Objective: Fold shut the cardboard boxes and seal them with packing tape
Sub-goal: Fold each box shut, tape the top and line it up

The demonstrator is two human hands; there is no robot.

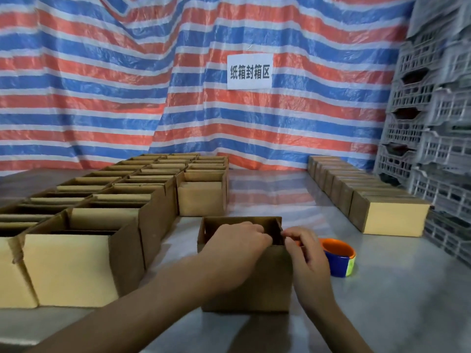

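At six o'clock, left hand (pixel 237 242) and right hand (pixel 307 253) grip the rim of an unfolded box (pixel 254 284), tape (pixel 339 256) idle at three, open boxes (pixel 84 261) waiting at ten, closed boxes (pixel 392 220) at two.

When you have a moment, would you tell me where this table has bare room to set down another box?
The widest bare table lies behind the centre box, between the open boxes on the left and the row of closed boxes on the right. A second patch lies in front of the tape roll, near right. The left side is crowded.
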